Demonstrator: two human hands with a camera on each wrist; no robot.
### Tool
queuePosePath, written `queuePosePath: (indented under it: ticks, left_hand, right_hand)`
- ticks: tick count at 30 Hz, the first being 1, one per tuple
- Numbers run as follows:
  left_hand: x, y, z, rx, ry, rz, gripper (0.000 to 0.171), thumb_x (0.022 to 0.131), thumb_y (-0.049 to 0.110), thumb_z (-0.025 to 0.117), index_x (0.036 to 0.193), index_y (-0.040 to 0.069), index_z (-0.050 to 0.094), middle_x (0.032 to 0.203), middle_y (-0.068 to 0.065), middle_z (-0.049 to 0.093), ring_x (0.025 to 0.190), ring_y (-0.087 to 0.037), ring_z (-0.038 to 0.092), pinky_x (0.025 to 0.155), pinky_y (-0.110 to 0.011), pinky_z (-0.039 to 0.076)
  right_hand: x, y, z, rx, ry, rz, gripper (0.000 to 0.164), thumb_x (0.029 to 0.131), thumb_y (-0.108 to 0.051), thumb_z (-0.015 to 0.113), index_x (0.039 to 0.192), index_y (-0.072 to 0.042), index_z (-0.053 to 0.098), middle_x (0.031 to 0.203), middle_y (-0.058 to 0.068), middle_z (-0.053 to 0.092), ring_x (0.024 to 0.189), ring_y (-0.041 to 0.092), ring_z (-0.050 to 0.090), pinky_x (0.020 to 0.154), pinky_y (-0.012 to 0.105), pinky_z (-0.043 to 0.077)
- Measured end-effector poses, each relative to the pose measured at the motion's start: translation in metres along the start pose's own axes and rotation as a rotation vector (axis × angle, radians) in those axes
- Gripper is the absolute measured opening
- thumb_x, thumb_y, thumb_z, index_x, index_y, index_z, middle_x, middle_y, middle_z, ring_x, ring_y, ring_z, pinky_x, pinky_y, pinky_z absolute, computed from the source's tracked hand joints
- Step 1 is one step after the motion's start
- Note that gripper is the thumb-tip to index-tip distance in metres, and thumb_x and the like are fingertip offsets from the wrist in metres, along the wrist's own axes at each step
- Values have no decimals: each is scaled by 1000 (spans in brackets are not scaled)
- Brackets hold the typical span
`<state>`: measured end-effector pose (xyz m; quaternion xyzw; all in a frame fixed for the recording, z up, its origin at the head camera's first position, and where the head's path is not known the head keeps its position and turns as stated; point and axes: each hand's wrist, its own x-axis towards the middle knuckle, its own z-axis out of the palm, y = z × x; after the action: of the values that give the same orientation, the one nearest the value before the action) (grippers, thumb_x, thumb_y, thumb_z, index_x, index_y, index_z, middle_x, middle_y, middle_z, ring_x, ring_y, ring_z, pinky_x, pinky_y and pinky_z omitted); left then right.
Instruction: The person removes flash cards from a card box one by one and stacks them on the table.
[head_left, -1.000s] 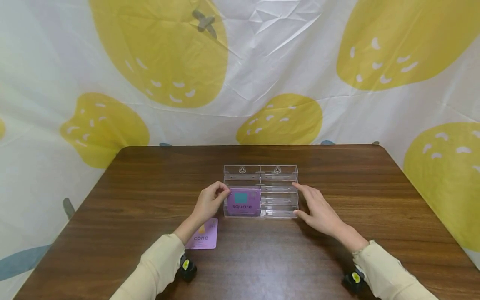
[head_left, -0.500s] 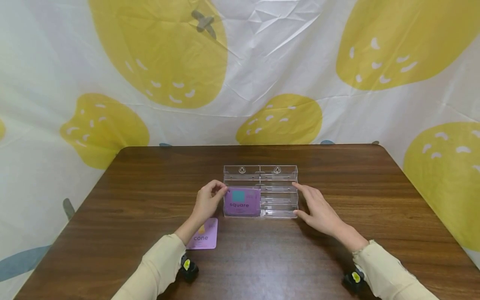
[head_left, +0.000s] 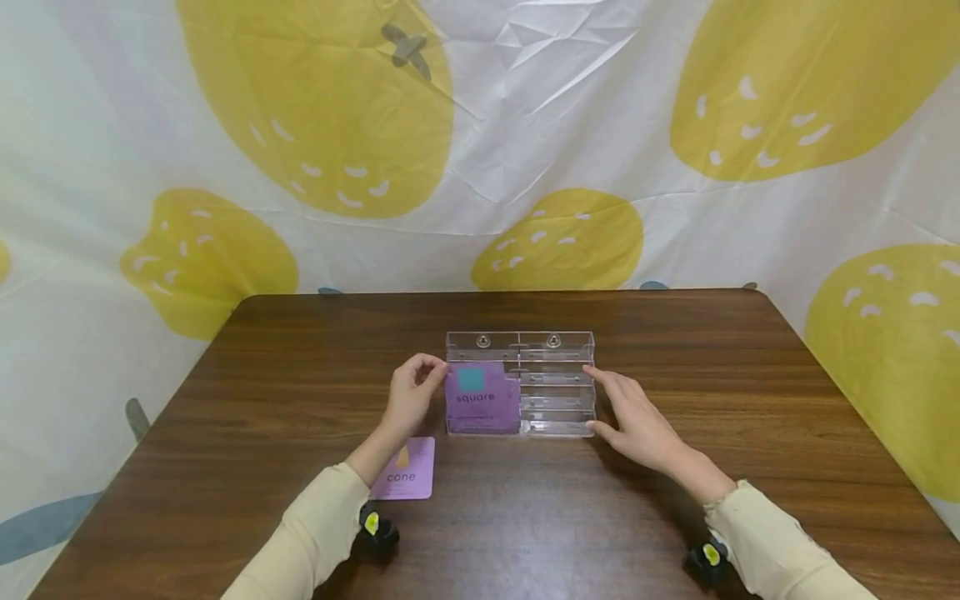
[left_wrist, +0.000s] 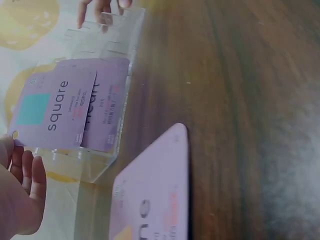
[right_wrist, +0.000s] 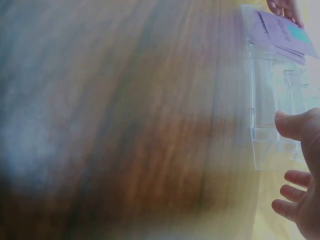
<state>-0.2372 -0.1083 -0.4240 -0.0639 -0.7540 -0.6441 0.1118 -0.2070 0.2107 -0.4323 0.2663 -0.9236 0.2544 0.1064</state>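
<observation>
Square card (head_left: 474,390) is pinched at its corner by the left hand (head_left: 408,396), likely to leave its lower edge free, overlapping the heart card (left_wrist: 109,102) in the clear rack (head_left: 558,428), toward the back edge of the desk (head_left: 300,375). The rack's right side is touched by the right hand (head_left: 637,418), thumb and fingers apart, presumably for steadiness.

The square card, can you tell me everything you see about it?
The square card is purple, round-cornered and looks like thin stiff paper. It has a teal square, the dark word "square", tiny print below and a small hole at its top left corner, where the left grip pinches it. It's right way up at the left half of the clear holder, in front of the heart card and sticking up higher.
</observation>
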Motion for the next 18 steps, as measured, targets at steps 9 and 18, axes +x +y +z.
queuePosePath:
  ticks: [9,18]
  left_hand:
    - [3,10,-2,-97,24,-60,14,88,1,55,91,-13,54,73,-1,59,59,-7,53,57,-24,50]
    - [3,13,-11,-140,13,-96,16,89,3,54,94,-13,52,76,2,58,62,-5,55,64,-33,53]
  right_hand:
    - [0,0,0,-3,8,-14,77,76,-13,72,139,-8,28,130,18,41,119,35,36,97,49,32]
    - [0,-1,-1,-2,3,-8,77,77,-13,72,139,-8,28,130,19,41,119,35,36,97,49,32]
